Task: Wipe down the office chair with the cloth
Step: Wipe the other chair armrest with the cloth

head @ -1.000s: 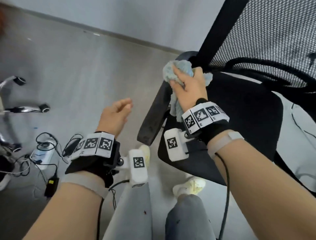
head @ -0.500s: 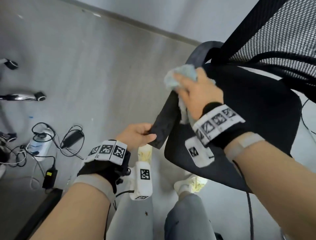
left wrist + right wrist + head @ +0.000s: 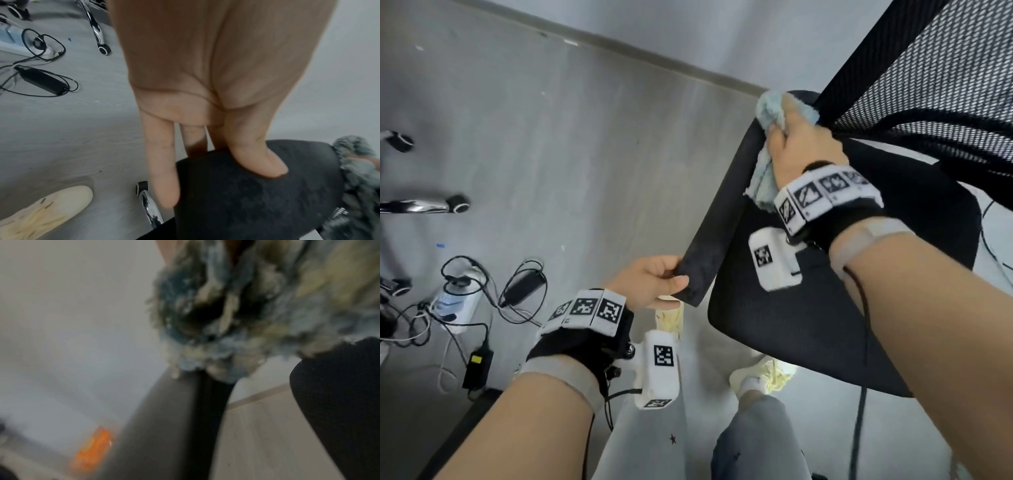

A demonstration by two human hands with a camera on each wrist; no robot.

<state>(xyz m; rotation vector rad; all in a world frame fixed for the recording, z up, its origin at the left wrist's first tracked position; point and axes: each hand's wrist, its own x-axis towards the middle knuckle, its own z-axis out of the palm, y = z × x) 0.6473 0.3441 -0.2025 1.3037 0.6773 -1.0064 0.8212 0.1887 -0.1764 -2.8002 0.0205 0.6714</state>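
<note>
Both hands grip: left hand (image 3: 650,282) pinches the slanting armrest's (image 3: 717,219) near end, right hand (image 3: 799,147) clutches cloth (image 3: 765,178).

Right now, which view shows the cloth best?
Head view: the pale blue cloth is sharp, bunched under the right hand against the rear of the armrest. The right wrist view fills with it but is blurred. The left wrist view catches only a fuzzy edge.

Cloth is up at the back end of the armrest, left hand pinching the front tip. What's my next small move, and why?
Probably draw the cloth down the armrest toward the left hand. The right hand holds it at the rear end and the pad below looks unwiped, while the left hand steadies the tip.
</note>
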